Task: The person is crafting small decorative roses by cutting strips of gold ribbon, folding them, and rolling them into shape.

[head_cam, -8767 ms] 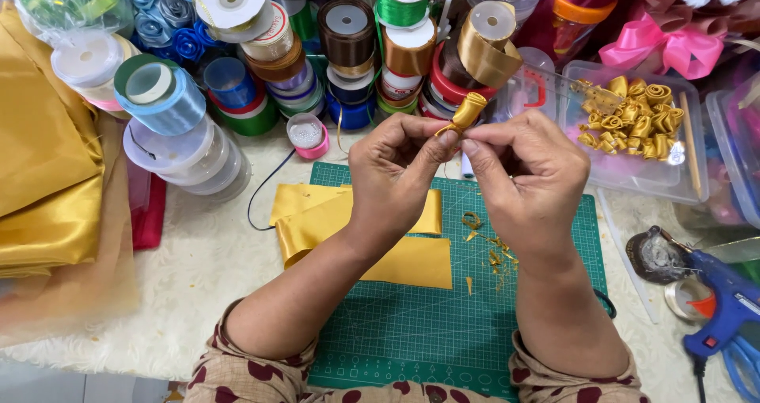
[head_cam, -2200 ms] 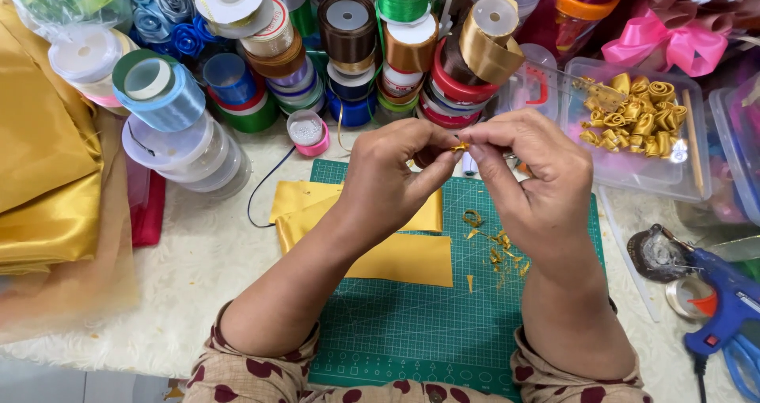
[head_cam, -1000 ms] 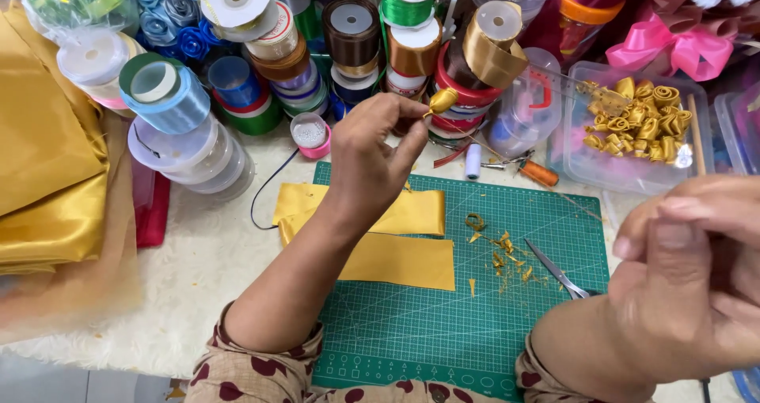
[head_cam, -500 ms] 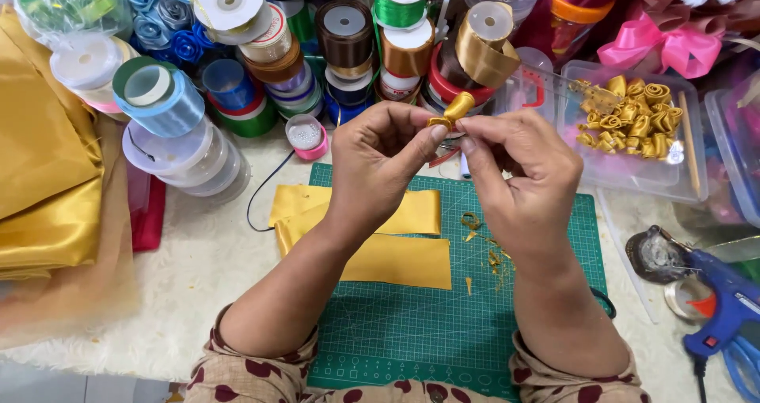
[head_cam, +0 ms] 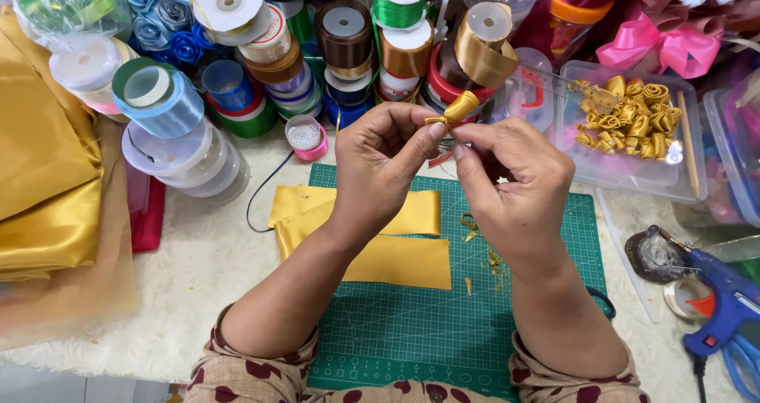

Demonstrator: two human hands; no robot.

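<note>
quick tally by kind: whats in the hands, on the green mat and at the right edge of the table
Gold ribbon bud, pinched by left hand and right hand: 1
Gold ribbon strips on the cutting mat: 2
Blue glue gun: 1
Total: 4

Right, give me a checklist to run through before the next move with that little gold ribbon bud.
1. Gold ribbon bud pinched in the fingertips of both hands: ok.
2. Left hand and right hand held above the green cutting mat, not resting on it: ok.
3. Flat gold ribbon strips lying on the mat within reach: ok.
4. Clear box holding finished gold buds, open at the right: ok.
5. Blue glue gun at the right edge, hot or cold: cannot tell.
6. Bud's base tied or glued: cannot tell.
</note>
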